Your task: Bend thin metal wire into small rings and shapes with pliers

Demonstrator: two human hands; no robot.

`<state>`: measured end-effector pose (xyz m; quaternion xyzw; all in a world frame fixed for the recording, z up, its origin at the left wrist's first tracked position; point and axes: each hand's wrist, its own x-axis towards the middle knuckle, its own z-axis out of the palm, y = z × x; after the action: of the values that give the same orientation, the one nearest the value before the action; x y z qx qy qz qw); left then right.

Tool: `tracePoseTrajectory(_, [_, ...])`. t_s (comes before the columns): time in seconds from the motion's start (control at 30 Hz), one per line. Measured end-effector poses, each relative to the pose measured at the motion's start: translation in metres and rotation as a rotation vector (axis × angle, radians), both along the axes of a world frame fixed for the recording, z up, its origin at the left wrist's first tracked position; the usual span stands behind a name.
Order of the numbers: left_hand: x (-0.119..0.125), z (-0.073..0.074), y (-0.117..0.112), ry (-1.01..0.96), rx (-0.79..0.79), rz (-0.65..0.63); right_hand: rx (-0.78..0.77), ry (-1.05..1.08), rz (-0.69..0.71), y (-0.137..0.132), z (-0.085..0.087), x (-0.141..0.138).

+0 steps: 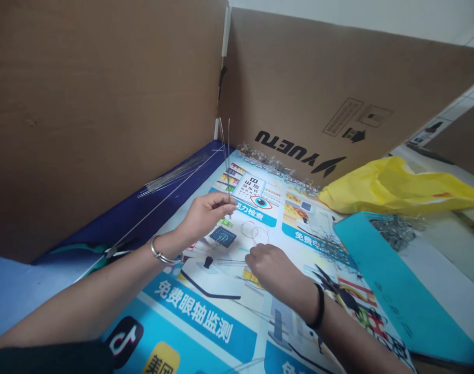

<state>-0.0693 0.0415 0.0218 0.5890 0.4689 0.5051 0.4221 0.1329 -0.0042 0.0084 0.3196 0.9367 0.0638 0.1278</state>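
My left hand [207,214], with a silver bangle on the wrist, pinches two thin metal wires [226,156] that stand upright from its fingertips. My right hand [268,266], a black band on its wrist, rests knuckles-up on the printed poster [205,317], fingers curled down over short wire pieces [231,263] lying there; what it grips is hidden. A bent wire loop [255,231] lies on the poster between the two hands.
Tall cardboard walls [104,104] close the left and back. A bundle of long wires [170,179] lies on blue cloth at left, green-handled pliers [112,252] beside my left forearm. Black pliers [332,288], a teal sheet [380,280] with wire scraps and a yellow bag [392,187] sit right.
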Motion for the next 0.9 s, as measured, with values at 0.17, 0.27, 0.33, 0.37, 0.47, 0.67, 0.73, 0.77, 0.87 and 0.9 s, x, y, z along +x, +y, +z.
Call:
tracePoseTrajectory(0.17, [0.002,-0.002,-0.001,-0.004,-0.003,-0.005,0.036,-0.017,0.04,-0.002,-0.003,-0.006])
tracePoseTrajectory(0.27, [0.004,-0.003,-0.002,-0.017,-0.014,-0.02,0.053,-0.022,0.055,-0.003,-0.004,-0.009])
tracePoseTrajectory(0.33, [0.005,-0.005,-0.002,-0.016,-0.009,-0.025,0.059,-0.02,0.054,-0.004,-0.005,-0.01])
tracePoseTrajectory(0.37, [0.005,-0.006,-0.002,-0.01,-0.002,-0.027,0.061,-0.015,0.05,-0.004,-0.005,-0.01])
tracePoseTrajectory(0.47, [0.005,-0.01,-0.001,0.01,0.015,-0.032,0.061,0.008,0.033,-0.004,-0.006,-0.007])
tracePoseTrajectory(0.67, [0.007,-0.013,-0.001,-0.003,0.018,-0.053,0.042,0.076,-0.002,-0.003,-0.008,0.0])
tracePoseTrajectory(0.73, [0.008,-0.012,-0.002,-0.01,0.015,-0.062,0.038,0.099,-0.017,-0.004,-0.008,0.001])
tracePoseTrajectory(0.77, [0.008,-0.012,-0.002,-0.011,0.014,-0.066,0.037,0.111,-0.027,-0.004,-0.008,0.002])
tracePoseTrajectory(0.87, [0.008,-0.012,-0.002,-0.012,0.015,-0.061,0.042,0.147,-0.081,-0.007,-0.008,0.004])
tracePoseTrajectory(0.9, [0.008,-0.013,-0.002,-0.014,0.015,-0.057,0.05,0.158,-0.109,-0.009,-0.008,0.005])
